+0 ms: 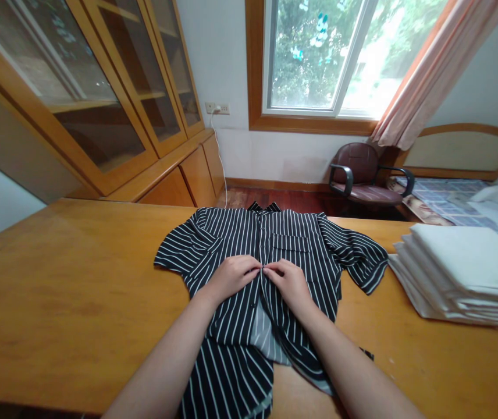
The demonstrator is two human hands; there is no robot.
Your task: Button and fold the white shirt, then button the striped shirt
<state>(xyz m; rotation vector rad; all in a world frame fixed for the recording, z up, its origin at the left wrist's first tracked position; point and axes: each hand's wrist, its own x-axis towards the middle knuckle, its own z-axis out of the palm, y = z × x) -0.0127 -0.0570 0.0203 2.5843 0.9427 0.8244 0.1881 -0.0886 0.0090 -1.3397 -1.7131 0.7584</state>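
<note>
A black shirt with white stripes (231, 233) lies face up across the table, collar at the far side and short sleeves spread. My left hand (237, 273) and my right hand (288, 282) meet at the middle of its front placket. Both pinch the shirt's front edges with thumb and fingertips, close together. Any button between the fingertips is too small to make out. Above the hands the front is closed; below them it gapes, and the grey inside (266, 334) shows. A chest pocket (290, 243) sits above my right hand.
The wooden table (78, 302) runs beneath the shirt. To the right stands a stack of folded white cloth (467, 262), near the right sleeve. Behind the table are an office chair (358, 174), a bed (454, 195) and a glass-doored cabinet (144, 169).
</note>
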